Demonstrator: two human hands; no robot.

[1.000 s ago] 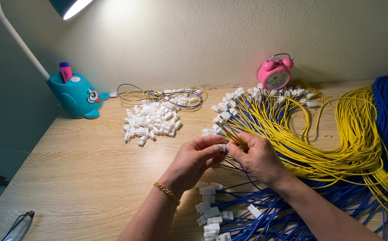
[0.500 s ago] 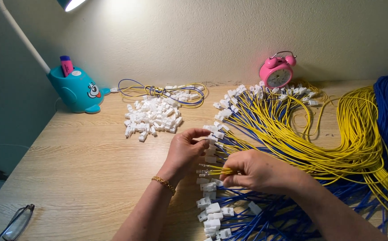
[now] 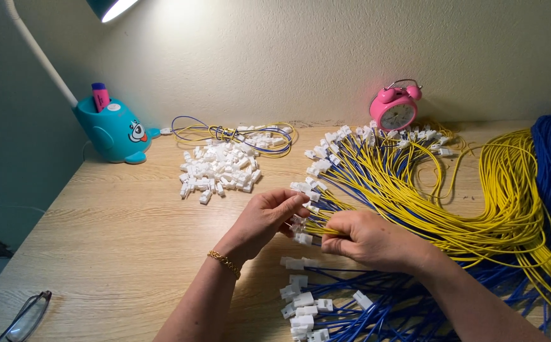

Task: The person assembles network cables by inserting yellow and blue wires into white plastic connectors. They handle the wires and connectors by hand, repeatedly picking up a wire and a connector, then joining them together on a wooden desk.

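My left hand pinches a small white connector at the end of a yellow wire, fingers closed on it. My right hand grips the same yellow wire just behind the connector. Both hands meet over a fan of yellow and blue wires tipped with white connectors. Blue wires with white connectors lie just below my hands.
A pile of loose white connectors lies at the back middle of the wooden table. Behind it sits a small wire coil. A blue pen holder, a pink alarm clock and glasses stand around.
My hands have drawn down and toward me along the wire fan, and the view has dropped slightly. The left hand's fingers have closed on a connector at the wire end.
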